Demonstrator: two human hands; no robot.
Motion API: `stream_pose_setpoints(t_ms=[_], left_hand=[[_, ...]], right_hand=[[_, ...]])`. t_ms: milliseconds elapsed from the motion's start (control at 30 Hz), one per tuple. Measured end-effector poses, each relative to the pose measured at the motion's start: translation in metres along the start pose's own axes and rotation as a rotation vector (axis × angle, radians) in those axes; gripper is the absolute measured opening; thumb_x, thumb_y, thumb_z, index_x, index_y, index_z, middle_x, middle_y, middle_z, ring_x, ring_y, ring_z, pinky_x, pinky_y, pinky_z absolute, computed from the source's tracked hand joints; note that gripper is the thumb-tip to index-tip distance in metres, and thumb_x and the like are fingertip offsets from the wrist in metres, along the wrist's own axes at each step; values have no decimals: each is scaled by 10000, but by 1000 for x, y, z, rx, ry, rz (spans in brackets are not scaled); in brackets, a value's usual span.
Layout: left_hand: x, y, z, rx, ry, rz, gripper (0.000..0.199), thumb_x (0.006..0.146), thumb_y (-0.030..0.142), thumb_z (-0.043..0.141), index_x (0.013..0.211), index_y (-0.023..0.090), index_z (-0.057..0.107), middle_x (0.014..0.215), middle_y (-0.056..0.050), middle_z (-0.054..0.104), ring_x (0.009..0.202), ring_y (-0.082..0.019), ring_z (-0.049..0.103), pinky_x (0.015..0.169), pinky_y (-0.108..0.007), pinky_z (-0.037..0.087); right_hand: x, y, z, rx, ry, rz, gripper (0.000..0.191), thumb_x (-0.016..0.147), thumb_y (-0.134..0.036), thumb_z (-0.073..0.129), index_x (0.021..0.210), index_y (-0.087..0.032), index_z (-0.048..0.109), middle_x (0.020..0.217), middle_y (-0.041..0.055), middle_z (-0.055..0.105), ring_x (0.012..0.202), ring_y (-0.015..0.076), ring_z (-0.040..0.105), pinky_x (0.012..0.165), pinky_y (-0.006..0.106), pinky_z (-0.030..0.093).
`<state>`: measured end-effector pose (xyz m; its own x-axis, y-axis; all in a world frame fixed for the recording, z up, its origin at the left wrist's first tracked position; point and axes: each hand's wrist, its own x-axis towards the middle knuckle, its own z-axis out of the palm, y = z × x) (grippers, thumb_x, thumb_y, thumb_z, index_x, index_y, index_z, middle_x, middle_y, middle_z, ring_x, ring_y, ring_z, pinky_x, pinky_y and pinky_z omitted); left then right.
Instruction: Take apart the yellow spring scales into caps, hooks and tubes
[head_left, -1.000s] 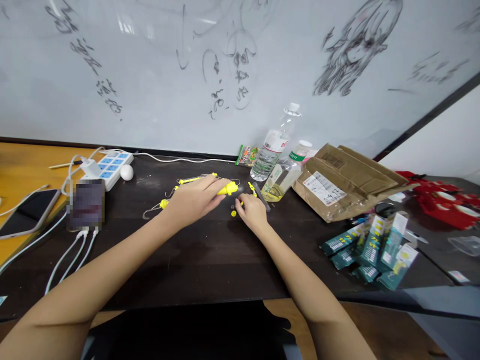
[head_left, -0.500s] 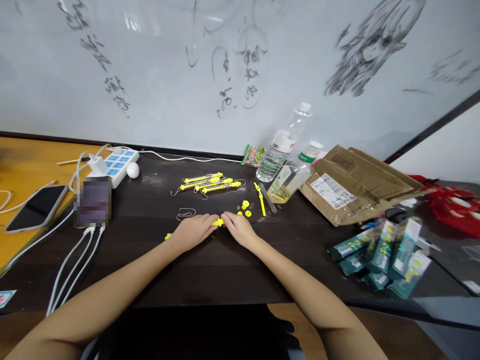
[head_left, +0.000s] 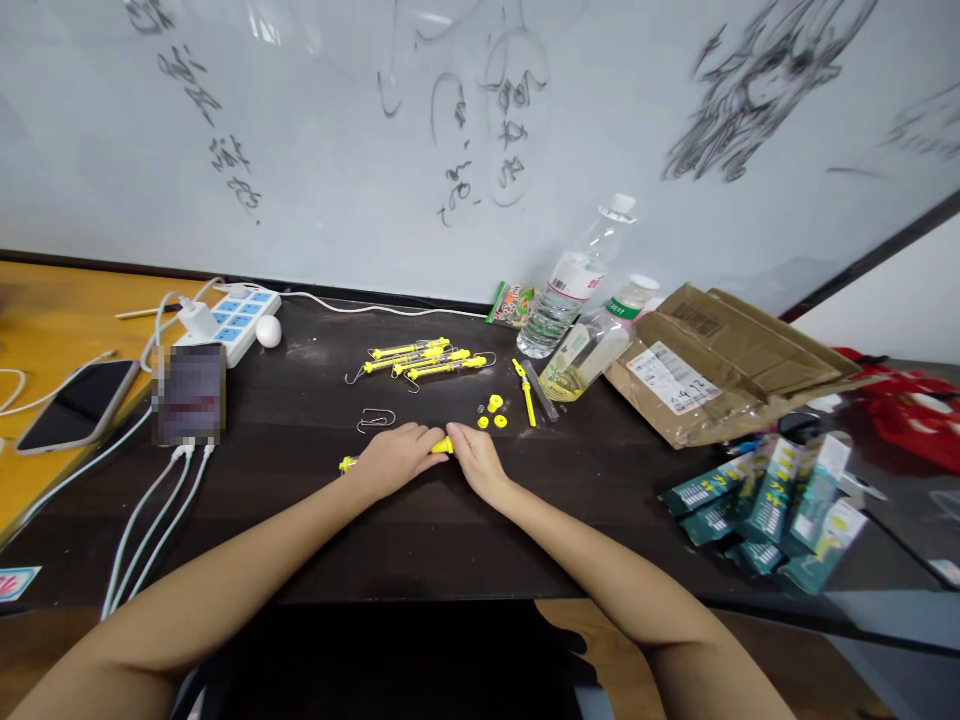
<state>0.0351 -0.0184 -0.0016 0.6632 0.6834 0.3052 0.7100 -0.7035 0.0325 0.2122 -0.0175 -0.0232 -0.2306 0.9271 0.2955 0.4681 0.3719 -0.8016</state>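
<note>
Both hands meet over the dark table, around a yellow tubular piece (head_left: 444,446). My left hand (head_left: 397,458) is wrapped round its body, and a yellow end shows past the wrist side. My right hand (head_left: 477,462) closes its fingers on the right end. Behind the left hand lie metal wire hooks (head_left: 376,419). Farther back rests a group of yellow spring scales (head_left: 427,361) with hooks. Small yellow caps (head_left: 495,404) sit beyond the right hand, near a thin yellow rod (head_left: 526,392) and a grey strip (head_left: 541,392).
Two bottles (head_left: 562,300) and a snack packet (head_left: 512,303) stand at the back. On the right are a cardboard package (head_left: 720,360) and several green boxes (head_left: 769,495). A power strip (head_left: 244,325), a pixelated device (head_left: 189,395) with cables and a phone (head_left: 77,403) lie left.
The view has shifted slightly. Both hands remain together on the yellow piece, with the right fingers in a slightly different position at its end.
</note>
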Motion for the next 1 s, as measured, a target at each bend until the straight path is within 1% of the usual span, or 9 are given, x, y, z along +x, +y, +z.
stream_pose_setpoints(t_ms=[100, 233, 300, 400, 533, 633, 733, 867, 1000], left_hand=[[0, 4, -5, -71, -72, -33, 301, 961, 444, 363, 1027, 195, 517, 866, -24, 645, 800, -179, 630, 620, -245, 416], [0, 2, -11, -210, -151, -52, 270, 974, 417, 350, 1041, 212, 511, 906, -2, 660, 809, -164, 638, 617, -234, 413], [-1, 0, -10, -181, -140, -64, 275, 981, 398, 334, 1031, 205, 522, 924, -12, 647, 824, -166, 632, 619, -235, 413], [-1, -3, -6, -85, -80, -79, 283, 985, 380, 321, 1100, 212, 518, 953, -23, 615, 815, -162, 619, 609, -235, 409], [-2, -3, -2, -42, -30, -55, 278, 989, 355, 309, 1115, 213, 512, 932, -18, 601, 815, -154, 607, 643, -237, 416], [-2, -1, -3, -20, -42, -53, 288, 993, 345, 288, 1082, 196, 518, 913, -24, 602, 825, -158, 607, 648, -238, 415], [-1, 0, -5, 2, -68, -82, 296, 990, 357, 288, 1097, 195, 511, 921, -28, 603, 791, -154, 610, 596, -232, 400], [-1, 0, -8, -28, -109, -105, 307, 994, 359, 264, 1099, 204, 508, 929, -21, 612, 743, -150, 613, 556, -227, 385], [-2, -5, -11, -129, -143, -84, 318, 996, 355, 244, 1122, 207, 496, 971, -28, 632, 833, -169, 627, 624, -237, 424]], right_hand=[[-1, 3, 0, -61, 26, -47, 428, 960, -435, 287, 618, -195, 381, 570, -19, 408, 525, 114, 399, 538, 255, 260], [-1, 3, -4, -165, -20, -131, 378, 965, -386, 291, 639, -207, 358, 590, -17, 407, 538, 123, 402, 556, 264, 261], [0, 2, -6, -189, -67, -137, 326, 963, -372, 301, 685, -214, 361, 620, -19, 416, 565, 131, 416, 572, 262, 277], [2, 1, -8, -155, -133, -117, 235, 967, -352, 292, 791, -222, 377, 686, -18, 454, 623, 141, 451, 617, 261, 321], [4, 0, -10, -95, -158, -118, 205, 965, -348, 300, 830, -222, 388, 723, -15, 478, 663, 142, 472, 646, 261, 348], [5, -1, -11, -145, -147, -95, 282, 964, -366, 311, 743, -215, 402, 681, -14, 477, 634, 140, 456, 617, 261, 325], [7, -2, -12, -171, -171, -67, 366, 968, -388, 293, 663, -208, 385, 626, -13, 459, 596, 136, 434, 586, 262, 299], [8, 0, -13, -91, -205, -122, 334, 974, -382, 273, 698, -214, 356, 667, -13, 435, 625, 135, 426, 611, 262, 324], [7, -4, -18, -75, -266, -188, 269, 975, -346, 281, 749, -217, 350, 734, -9, 416, 681, 139, 416, 655, 269, 351]])
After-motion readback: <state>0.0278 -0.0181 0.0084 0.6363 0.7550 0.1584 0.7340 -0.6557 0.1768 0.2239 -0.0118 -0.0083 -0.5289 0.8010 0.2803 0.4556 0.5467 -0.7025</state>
